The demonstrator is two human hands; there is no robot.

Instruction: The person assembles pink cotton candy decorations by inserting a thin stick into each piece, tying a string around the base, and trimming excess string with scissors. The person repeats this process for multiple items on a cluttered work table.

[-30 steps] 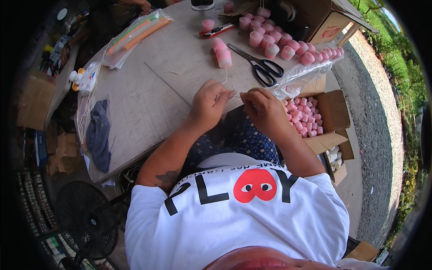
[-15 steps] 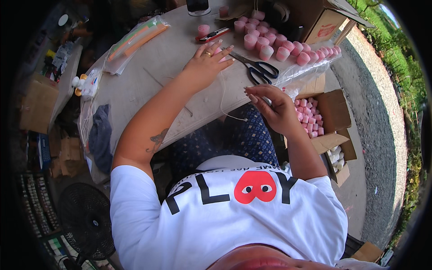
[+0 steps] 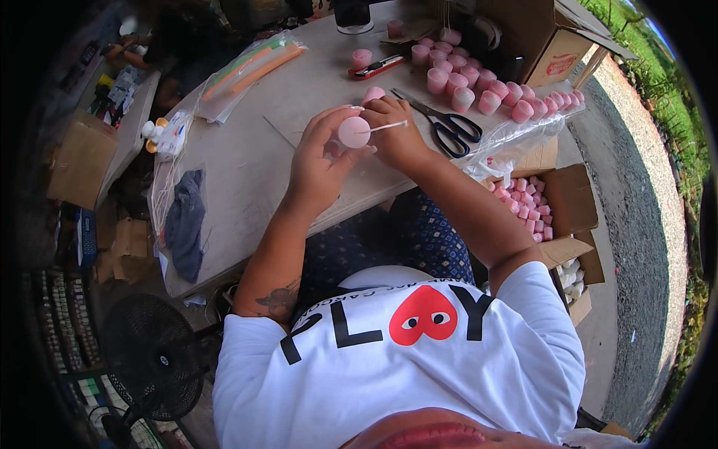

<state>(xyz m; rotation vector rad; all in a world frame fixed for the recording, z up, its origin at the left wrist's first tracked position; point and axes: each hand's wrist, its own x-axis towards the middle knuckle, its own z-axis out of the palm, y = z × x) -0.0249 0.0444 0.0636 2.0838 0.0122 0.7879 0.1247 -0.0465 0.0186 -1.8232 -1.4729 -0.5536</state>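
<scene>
My left hand (image 3: 318,157) is closed around a pink wax candle (image 3: 353,133), its round end turned up and a white wick sticking out to the right. Something clear shows between the thumb and palm, too small to name. Close beside it, my right hand (image 3: 402,142) has its fingers curled, and what they hold is hidden. Just beyond the right fingertips another pink piece (image 3: 372,94) is partly covered. Black-handled scissors (image 3: 456,133) lie to the right of my right hand. Farther off rests a red utility knife (image 3: 376,67), with a pink cup (image 3: 362,58) behind it.
Rows of pink-filled cups (image 3: 470,75) stand at the far right beside a cardboard box (image 3: 550,45). Clear plastic (image 3: 497,146) hangs over the table edge above an open box of pink pieces (image 3: 572,198). Packaged orange and green strips (image 3: 254,71) and a dark cloth (image 3: 185,224) lie left.
My hands have come together over the table. The left, which was reaching flat over a pink piece, now grips the candle; the right has moved forward and left beside it. The view has shifted slightly.
</scene>
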